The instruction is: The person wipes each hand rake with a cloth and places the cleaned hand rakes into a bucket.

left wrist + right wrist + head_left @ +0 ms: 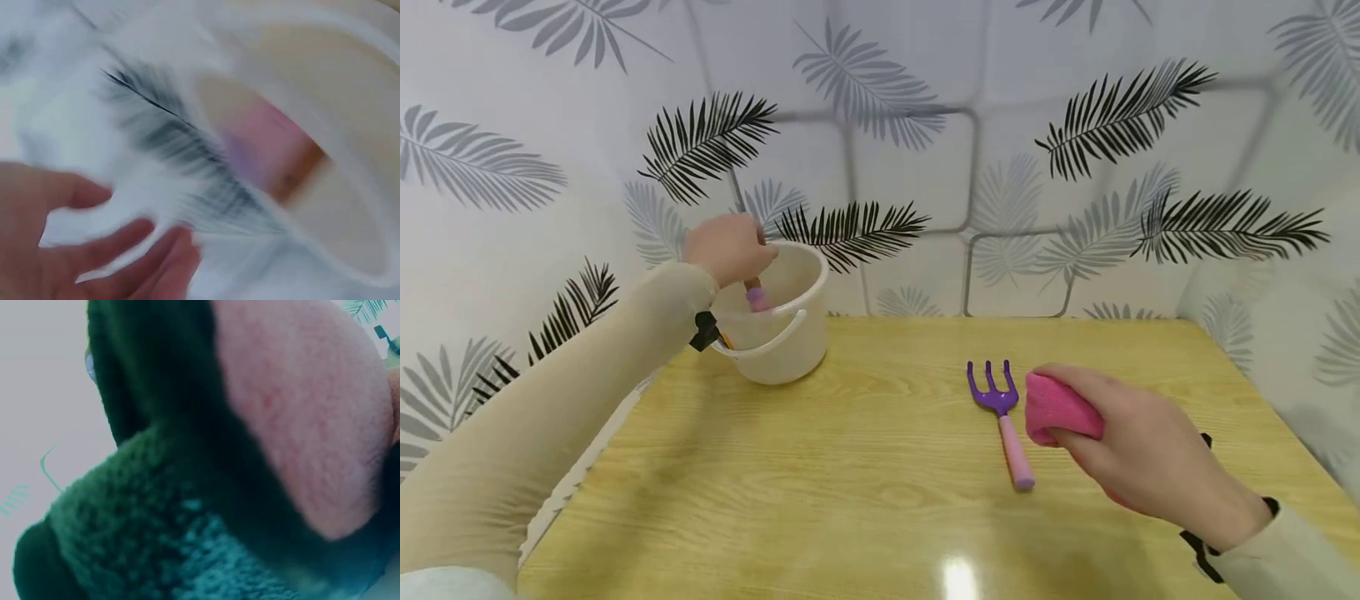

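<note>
My left hand (730, 247) hangs over the rim of a white bucket (782, 354) at the back left. In the left wrist view its fingers are loosely bent, with a gap between thumb and fingertips and nothing held. Inside the bucket, a pink and purple piece (259, 140) lies beside a brown strip (300, 175), both blurred. My right hand (1138, 450) grips a bunched pink cloth (1060, 410) above the table's right side. Just left of it lies a hand fork (1000, 402) with purple tines and a pink handle. Fuzzy fabric (137, 506) fills much of the right wrist view.
The yellow wood-grain table (820, 500) meets a wall (910, 183) covered in a leaf print. The bucket stands by the table's back left edge, its white handle (771, 337) hanging down in front.
</note>
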A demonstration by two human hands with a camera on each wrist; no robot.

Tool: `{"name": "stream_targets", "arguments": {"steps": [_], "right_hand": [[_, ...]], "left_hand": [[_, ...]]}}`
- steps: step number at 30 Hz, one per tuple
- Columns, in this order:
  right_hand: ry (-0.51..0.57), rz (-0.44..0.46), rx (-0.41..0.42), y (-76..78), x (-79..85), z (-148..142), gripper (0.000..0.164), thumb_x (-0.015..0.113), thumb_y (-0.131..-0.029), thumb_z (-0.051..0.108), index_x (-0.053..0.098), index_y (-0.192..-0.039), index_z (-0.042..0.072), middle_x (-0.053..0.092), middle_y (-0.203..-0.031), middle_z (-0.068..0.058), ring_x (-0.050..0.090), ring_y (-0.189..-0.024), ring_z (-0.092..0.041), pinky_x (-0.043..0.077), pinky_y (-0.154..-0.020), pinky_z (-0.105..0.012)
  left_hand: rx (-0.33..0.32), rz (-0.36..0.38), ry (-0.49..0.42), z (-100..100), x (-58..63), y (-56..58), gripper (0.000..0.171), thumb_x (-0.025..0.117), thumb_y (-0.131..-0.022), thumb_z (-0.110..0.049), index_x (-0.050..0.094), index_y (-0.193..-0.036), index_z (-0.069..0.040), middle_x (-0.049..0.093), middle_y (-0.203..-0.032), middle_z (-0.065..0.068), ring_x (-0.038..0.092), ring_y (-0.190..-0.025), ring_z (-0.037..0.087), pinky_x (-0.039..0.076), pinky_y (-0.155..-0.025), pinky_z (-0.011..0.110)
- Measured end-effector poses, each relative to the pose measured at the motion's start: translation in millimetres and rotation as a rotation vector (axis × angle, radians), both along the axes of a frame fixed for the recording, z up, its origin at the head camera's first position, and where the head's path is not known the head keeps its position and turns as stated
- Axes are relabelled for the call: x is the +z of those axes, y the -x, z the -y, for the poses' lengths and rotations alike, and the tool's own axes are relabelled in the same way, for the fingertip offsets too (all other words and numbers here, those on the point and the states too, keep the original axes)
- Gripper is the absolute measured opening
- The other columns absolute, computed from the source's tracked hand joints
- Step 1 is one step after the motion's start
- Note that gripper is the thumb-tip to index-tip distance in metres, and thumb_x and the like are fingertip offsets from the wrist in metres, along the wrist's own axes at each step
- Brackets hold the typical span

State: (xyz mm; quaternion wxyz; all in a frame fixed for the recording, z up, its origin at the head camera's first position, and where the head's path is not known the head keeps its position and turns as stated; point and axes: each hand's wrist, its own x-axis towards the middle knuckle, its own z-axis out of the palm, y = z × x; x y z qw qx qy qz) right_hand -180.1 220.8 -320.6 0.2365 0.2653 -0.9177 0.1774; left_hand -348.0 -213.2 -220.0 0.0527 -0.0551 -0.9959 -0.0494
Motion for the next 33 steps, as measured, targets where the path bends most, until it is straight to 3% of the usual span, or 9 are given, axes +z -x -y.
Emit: {"name": "stream_targets", "arguments": {"steps": [2,6,10,12,16,18,20,26,33], "right_hand": [[0.008,0.017,-0.015,1.8,-0.2,-3,0.052,0.077,-0.073,0.019,0.059,-0.121,0.023,0.068,-0.095,-0.001,0.055,-0.065,-0.012,0.049,-0.052,-0.036],[0.017,0.019,-0.031,3.1,0.2,-10,0.052,0.076,-0.073,0.019,0.059,-0.122,0.022,0.068,-0.097,-0.004,0.057,-0.069,-0.015,0.05,-0.054,-0.039],[0.027,0.005,-0.026,2.3,-0.4,-15,0.052,0.075,-0.072,0.016,0.059,-0.121,0.021,0.068,-0.094,-0.003,0.055,-0.066,-0.014,0.05,-0.053,-0.037],[0.035,0.012,-0.026,1.1,-1.0,-15,0.053,0.075,-0.072,0.015,0.059,-0.121,0.023,0.068,-0.094,-0.002,0.054,-0.065,-0.014,0.05,-0.053,-0.036],[0.034,0.045,-0.037,-2.3,-2.6,-15,0.053,0.076,-0.072,0.017,0.059,-0.121,0.025,0.067,-0.095,0.0,0.054,-0.067,-0.013,0.05,-0.054,-0.035],[0.025,0.061,-0.044,-4.6,-3.6,-14,0.053,0.076,-0.073,0.018,0.059,-0.122,0.025,0.067,-0.095,0.0,0.055,-0.068,-0.013,0.05,-0.055,-0.035],[0.017,0.069,-0.044,-4.7,-5.7,-13,0.053,0.077,-0.073,0.02,0.059,-0.122,0.025,0.067,-0.093,-0.001,0.055,-0.069,-0.012,0.051,-0.056,-0.036],[0.019,0.078,-0.045,-6.5,-10.8,-13,0.054,0.077,-0.072,0.021,0.059,-0.123,0.024,0.068,-0.091,-0.001,0.054,-0.067,-0.013,0.05,-0.054,-0.035],[0.026,0.086,-0.036,-7.9,-13.3,-17,0.054,0.077,-0.073,0.02,0.058,-0.123,0.024,0.067,-0.093,0.0,0.054,-0.067,-0.012,0.05,-0.054,-0.034]], "left_hand": [[-0.032,-0.145,-0.008,-24,1.7,-23.5,0.033,0.044,-0.09,-0.033,0.065,-0.095,-0.008,0.067,-0.087,0.01,0.056,-0.075,0.027,0.047,-0.056,0.041],[-0.198,-0.231,-0.071,-82,-19.1,-60.4,0.031,0.045,-0.092,-0.035,0.064,-0.102,-0.013,0.066,-0.087,0.003,0.056,-0.073,0.018,0.05,-0.06,0.039],[-0.377,-0.11,-0.082,-141,-66.3,-79.1,0.03,0.048,-0.09,-0.038,0.067,-0.098,-0.015,0.066,-0.08,-0.004,0.054,-0.065,0.01,0.049,-0.056,0.031],[-0.433,0.017,-0.094,-167,-93.2,-82.7,0.029,0.051,-0.09,-0.04,0.066,-0.09,-0.016,0.062,-0.073,-0.006,0.049,-0.059,0.007,0.044,-0.051,0.026],[-0.479,0.281,-0.11,-209,-146.9,-82.2,0.041,0.055,-0.09,-0.045,0.053,-0.06,-0.018,0.047,-0.052,-0.008,0.039,-0.043,0.005,0.033,-0.04,0.022],[-0.471,0.414,-0.137,-225,-167.3,-80.9,0.051,0.056,-0.089,-0.05,0.046,-0.051,-0.017,0.045,-0.043,-0.006,0.041,-0.037,0.008,0.037,-0.036,0.023],[-0.443,0.511,-0.179,-238,-182.1,-78.4,0.052,0.057,-0.088,-0.054,0.052,-0.053,-0.016,0.056,-0.044,-0.003,0.053,-0.039,0.011,0.049,-0.042,0.028],[-0.295,0.647,-0.298,-266,-194.4,-66.8,0.049,0.056,-0.085,-0.06,0.056,-0.07,-0.014,0.069,-0.061,0.008,0.064,-0.051,0.018,0.058,-0.052,0.034],[-0.279,0.659,-0.295,-281,-206.0,-45.4,0.043,0.061,-0.085,-0.048,0.069,-0.077,-0.007,0.07,-0.062,0.007,0.063,-0.048,0.017,0.054,-0.045,0.029]]}}
